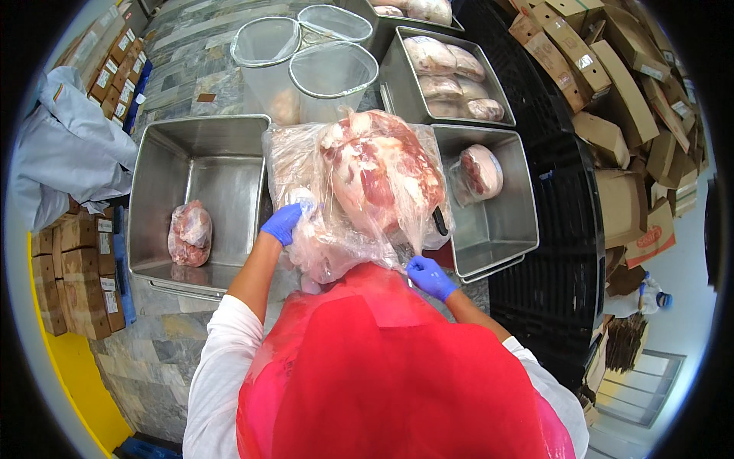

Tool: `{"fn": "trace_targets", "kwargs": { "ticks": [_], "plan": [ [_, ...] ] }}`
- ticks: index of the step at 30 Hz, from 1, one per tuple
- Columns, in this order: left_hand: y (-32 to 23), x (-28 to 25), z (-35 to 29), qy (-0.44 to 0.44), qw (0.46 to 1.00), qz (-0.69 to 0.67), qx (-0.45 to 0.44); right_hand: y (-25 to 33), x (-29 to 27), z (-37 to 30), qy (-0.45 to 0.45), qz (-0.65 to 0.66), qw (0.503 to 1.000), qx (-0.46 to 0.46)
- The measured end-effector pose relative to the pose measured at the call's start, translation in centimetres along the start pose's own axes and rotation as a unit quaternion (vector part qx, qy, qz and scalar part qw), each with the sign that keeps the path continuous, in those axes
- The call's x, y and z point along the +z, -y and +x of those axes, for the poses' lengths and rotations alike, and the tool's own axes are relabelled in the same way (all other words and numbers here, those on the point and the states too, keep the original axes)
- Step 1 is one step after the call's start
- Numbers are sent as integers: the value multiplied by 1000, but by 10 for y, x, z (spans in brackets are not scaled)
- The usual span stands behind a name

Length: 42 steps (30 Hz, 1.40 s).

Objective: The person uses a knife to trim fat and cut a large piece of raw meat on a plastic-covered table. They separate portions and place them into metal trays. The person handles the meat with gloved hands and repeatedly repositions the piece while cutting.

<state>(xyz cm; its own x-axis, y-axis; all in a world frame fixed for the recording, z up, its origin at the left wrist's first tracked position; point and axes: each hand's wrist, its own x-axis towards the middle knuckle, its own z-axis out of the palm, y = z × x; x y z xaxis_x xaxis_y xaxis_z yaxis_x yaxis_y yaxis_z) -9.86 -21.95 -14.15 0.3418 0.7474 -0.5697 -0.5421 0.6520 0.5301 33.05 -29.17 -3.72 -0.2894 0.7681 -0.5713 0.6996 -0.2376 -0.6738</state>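
Observation:
A big clear plastic bag with a large piece of raw meat in it stands in front of me, between two steel tubs. My left hand, in a blue glove, grips the bag's left side. My right hand, also blue-gloved, pinches the bag's lower right edge. A dark handle pokes out beside the bag on the right. I wear a red apron over white sleeves.
The left steel tub holds one bagged meat piece; the right tub holds another. A farther tub has several bagged pieces. Clear bag-lined buckets stand behind. Cardboard boxes are piled right, more at left.

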Motion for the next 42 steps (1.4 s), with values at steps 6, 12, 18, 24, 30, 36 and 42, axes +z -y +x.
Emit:
{"fn": "trace_targets", "kwargs": {
  "ticks": [6,12,18,24,30,36,42],
  "plan": [
    [-2,33,8,-32,985,-161,47,129,-62,40,-174,-65,966,-182],
    [-17,106,37,-97,989,31,104,150,-58,183,-323,-166,891,-273],
    [-4,52,43,-189,972,44,132,132,-89,112,-331,-136,887,-291],
    [-3,-5,21,-239,940,-201,139,82,-81,30,-368,-78,896,-235],
    [-2,-16,29,-250,903,-302,176,35,-132,90,-362,-25,924,-124],
    [-10,4,33,-242,947,-57,205,40,-154,134,-240,-136,949,-153],
    [-32,6,89,-380,913,65,131,94,-109,163,-250,-345,890,-164]
  ]
}}
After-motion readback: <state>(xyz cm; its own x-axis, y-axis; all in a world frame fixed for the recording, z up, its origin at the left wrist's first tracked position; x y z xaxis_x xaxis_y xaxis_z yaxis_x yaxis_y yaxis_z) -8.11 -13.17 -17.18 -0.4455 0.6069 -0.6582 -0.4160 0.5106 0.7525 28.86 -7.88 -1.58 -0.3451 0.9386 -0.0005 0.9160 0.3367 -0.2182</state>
